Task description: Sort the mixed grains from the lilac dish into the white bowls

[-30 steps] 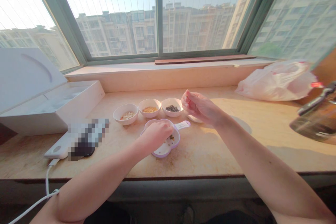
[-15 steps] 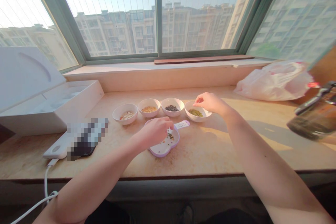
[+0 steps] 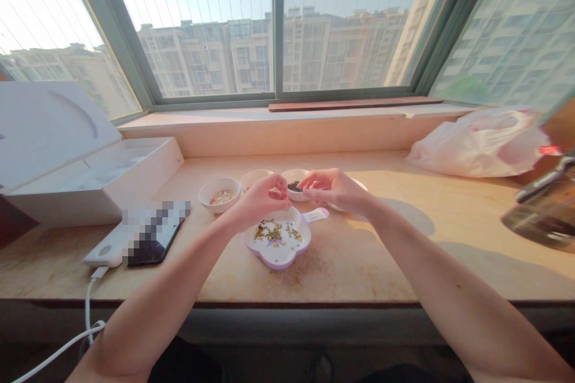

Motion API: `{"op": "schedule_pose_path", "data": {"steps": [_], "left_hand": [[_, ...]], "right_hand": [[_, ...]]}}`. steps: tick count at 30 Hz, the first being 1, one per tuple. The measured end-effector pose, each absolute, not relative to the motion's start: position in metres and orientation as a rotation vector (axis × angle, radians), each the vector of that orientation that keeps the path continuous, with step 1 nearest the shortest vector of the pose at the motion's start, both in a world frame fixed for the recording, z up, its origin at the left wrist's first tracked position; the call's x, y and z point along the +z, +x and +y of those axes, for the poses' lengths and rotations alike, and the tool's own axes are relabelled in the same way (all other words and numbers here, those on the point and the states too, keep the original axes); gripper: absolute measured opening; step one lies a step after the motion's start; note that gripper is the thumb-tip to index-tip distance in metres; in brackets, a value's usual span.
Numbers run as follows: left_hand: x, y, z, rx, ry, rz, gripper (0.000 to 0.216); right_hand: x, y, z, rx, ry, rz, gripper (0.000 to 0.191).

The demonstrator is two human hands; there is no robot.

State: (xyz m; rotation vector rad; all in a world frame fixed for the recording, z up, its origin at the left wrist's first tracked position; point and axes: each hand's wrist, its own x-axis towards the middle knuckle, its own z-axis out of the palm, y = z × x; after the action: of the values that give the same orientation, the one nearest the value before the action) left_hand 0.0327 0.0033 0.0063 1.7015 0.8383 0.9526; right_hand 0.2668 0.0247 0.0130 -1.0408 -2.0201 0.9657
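Observation:
A lilac-rimmed white dish (image 3: 278,251) with a short handle holds mixed small beans on the stone sill. My left hand (image 3: 259,198) hovers just above its far edge, fingers pinched together on something too small to make out. My right hand (image 3: 335,189) is close beside it, above the handle, fingers curled in a loose pinch. Behind the hands stand small white bowls: one with pale pieces (image 3: 219,194), one partly hidden (image 3: 253,177), one with dark beans (image 3: 295,184). A fourth bowl is hidden by my right hand.
An open white box (image 3: 90,176) sits at the left. A phone on a white power bank (image 3: 148,239) lies nearer, its cable hanging off the front edge. A white plastic bag (image 3: 480,143) and a glass bottle (image 3: 539,215) are at the right.
My left hand rose from the dish toward the bowls, uncovering the beans. My right hand came back from the rightmost bowl to meet it above the dish.

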Motion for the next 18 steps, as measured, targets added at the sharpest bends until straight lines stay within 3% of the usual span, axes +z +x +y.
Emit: {"op": "schedule_pose_path", "data": {"steps": [7, 14, 18], "left_hand": [[0.008, 0.035, 0.004, 1.014, 1.477, 0.759, 0.038], [0.01, 0.037, 0.001, 1.003, 1.349, 0.729, 0.039], [0.008, 0.036, 0.003, 1.043, 1.448, 0.794, 0.036]], "right_hand": [[-0.001, 0.246, 0.019, 1.144, -0.912, -1.96, 0.039], [-0.002, 0.242, 0.019, 1.052, -0.941, -1.843, 0.039], [0.004, 0.247, 0.02, 1.192, -0.915, -1.734, 0.04]]}}
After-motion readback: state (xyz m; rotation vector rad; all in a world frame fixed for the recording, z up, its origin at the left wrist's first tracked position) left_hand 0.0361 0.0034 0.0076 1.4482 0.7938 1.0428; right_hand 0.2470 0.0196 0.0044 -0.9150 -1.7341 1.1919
